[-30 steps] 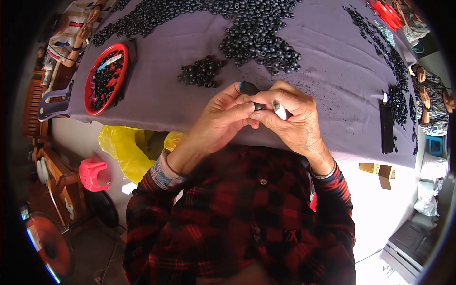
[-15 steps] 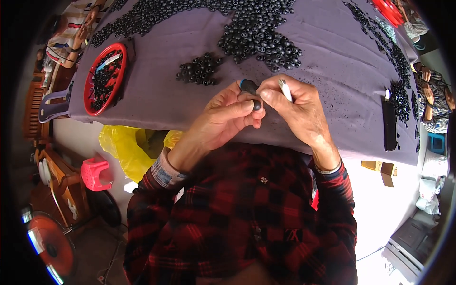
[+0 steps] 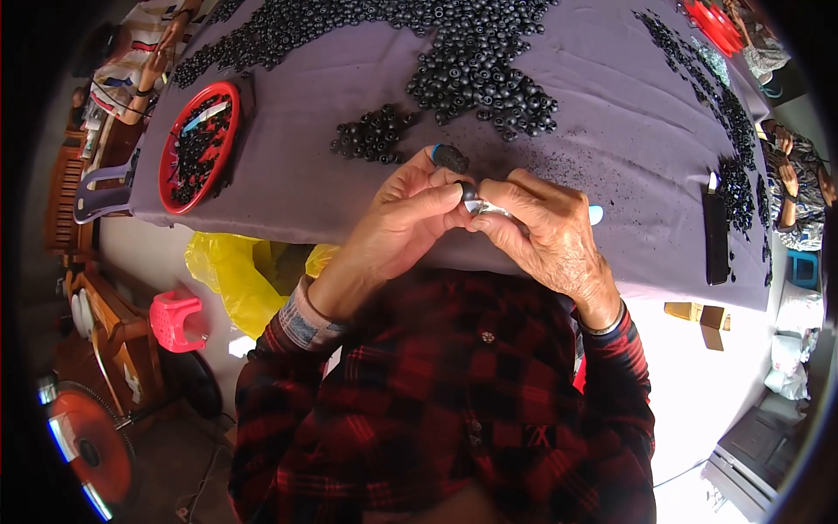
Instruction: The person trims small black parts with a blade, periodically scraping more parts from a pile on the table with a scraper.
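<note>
Pinched between the thumb and fingers of my left hand [image 3: 384,214] is a small round black part [image 3: 468,189], apparently a ring-like rubber or plastic piece. A black cover with a blue edge [image 3: 449,158] sits on that hand's raised index finger. My right hand [image 3: 559,231] grips a small knife-like tool [image 3: 595,214] with a white handle end and a shiny metal tip. The metal tip meets the black part; its exact shape is partly hidden by fingers. Beyond my hands lie a small cluster of black parts [image 3: 374,135] and a large heap [image 3: 480,79].
A purple cloth [image 3: 297,175] covers the table, with dark crumbs on it. At left stands a red basin [image 3: 166,175] with black scraps. To the right are a black strip-shaped object [image 3: 717,231] and a band of small black pieces [image 3: 738,166]. Yellow plastic [image 3: 227,275] hangs below the edge.
My right hand has turned and lowered, bringing the tool from upright to nearly level against the black part. My left hand keeps its pinch on the part.
</note>
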The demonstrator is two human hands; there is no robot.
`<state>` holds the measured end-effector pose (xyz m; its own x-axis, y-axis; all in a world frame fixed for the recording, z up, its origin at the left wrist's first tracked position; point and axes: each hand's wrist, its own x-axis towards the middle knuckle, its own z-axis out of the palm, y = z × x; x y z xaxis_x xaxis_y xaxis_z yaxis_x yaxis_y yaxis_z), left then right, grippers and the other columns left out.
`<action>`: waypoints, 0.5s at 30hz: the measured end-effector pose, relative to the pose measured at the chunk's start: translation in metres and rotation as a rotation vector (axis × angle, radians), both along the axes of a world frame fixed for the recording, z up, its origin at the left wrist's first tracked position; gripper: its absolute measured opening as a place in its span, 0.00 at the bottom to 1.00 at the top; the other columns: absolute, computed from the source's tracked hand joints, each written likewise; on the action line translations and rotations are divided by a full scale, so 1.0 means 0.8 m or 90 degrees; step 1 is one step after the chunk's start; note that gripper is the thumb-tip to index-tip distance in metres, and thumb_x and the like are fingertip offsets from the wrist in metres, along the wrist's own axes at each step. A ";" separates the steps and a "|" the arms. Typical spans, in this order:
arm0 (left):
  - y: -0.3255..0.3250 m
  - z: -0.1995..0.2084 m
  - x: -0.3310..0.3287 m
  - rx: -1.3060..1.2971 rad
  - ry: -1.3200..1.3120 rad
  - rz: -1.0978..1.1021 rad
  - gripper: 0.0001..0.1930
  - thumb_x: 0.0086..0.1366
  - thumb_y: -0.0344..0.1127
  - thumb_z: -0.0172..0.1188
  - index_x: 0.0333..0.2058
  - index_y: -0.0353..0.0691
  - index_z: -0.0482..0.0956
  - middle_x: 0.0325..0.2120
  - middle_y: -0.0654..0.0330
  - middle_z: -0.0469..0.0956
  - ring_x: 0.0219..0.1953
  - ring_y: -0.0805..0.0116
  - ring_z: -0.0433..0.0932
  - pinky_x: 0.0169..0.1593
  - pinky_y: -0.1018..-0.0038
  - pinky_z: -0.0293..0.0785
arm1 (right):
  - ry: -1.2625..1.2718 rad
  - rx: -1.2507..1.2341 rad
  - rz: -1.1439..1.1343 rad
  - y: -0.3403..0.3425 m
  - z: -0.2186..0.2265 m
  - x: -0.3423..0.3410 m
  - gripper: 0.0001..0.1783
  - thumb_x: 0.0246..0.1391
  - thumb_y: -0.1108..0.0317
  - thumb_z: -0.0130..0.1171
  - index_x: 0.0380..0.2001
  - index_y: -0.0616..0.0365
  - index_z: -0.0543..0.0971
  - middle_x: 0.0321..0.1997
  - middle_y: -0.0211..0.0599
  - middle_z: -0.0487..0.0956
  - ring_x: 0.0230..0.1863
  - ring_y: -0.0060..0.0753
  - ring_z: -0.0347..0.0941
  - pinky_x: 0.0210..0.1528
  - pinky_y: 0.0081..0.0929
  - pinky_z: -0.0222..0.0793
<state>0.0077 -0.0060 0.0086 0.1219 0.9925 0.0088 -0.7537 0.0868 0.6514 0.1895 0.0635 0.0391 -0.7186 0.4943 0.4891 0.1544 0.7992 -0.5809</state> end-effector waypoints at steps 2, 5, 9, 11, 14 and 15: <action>0.000 0.000 -0.001 0.003 -0.001 -0.015 0.10 0.65 0.28 0.54 0.44 0.42 0.66 0.35 0.64 0.76 0.37 0.73 0.76 0.43 0.70 0.72 | 0.016 -0.039 0.012 0.000 -0.002 0.000 0.11 0.50 0.67 0.65 0.37 0.56 0.79 0.25 0.32 0.77 0.23 0.30 0.75 0.24 0.25 0.70; 0.000 -0.006 -0.002 0.001 -0.013 -0.034 0.10 0.65 0.28 0.54 0.44 0.42 0.66 0.35 0.63 0.76 0.37 0.73 0.75 0.43 0.70 0.72 | 0.041 -0.097 0.005 0.000 -0.003 -0.002 0.09 0.49 0.64 0.65 0.34 0.52 0.81 0.27 0.30 0.78 0.25 0.36 0.75 0.23 0.30 0.70; 0.002 -0.009 -0.006 -0.007 -0.023 -0.058 0.11 0.64 0.27 0.56 0.44 0.43 0.66 0.36 0.61 0.76 0.38 0.71 0.76 0.43 0.67 0.74 | 0.064 -0.136 0.024 0.002 -0.013 -0.004 0.08 0.51 0.66 0.64 0.35 0.54 0.80 0.29 0.34 0.79 0.26 0.38 0.77 0.26 0.29 0.72; -0.006 -0.011 0.001 -0.027 -0.003 -0.064 0.13 0.63 0.26 0.57 0.45 0.43 0.67 0.36 0.59 0.76 0.38 0.69 0.77 0.43 0.66 0.75 | 0.143 -0.108 -0.056 0.004 -0.018 -0.007 0.07 0.54 0.67 0.62 0.35 0.57 0.80 0.26 0.32 0.79 0.25 0.28 0.75 0.29 0.23 0.71; -0.013 -0.014 0.017 -0.080 0.048 -0.102 0.17 0.60 0.25 0.59 0.48 0.41 0.68 0.36 0.58 0.77 0.37 0.65 0.76 0.41 0.67 0.75 | 0.174 -0.253 -0.204 0.029 0.000 0.011 0.08 0.59 0.66 0.59 0.35 0.60 0.79 0.23 0.22 0.73 0.27 0.11 0.63 0.30 0.14 0.64; -0.011 -0.017 0.015 -0.097 0.040 -0.087 0.18 0.60 0.25 0.59 0.49 0.41 0.68 0.35 0.58 0.77 0.37 0.65 0.77 0.41 0.67 0.75 | 0.123 -0.303 -0.233 0.025 0.011 0.019 0.07 0.59 0.67 0.59 0.35 0.60 0.79 0.23 0.23 0.74 0.28 0.12 0.64 0.31 0.15 0.65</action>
<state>0.0201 -0.0145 -0.0049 0.2514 0.9557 -0.1527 -0.6864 0.2873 0.6681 0.2044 0.0836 0.0481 -0.3825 0.8868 0.2592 0.2252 0.3616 -0.9047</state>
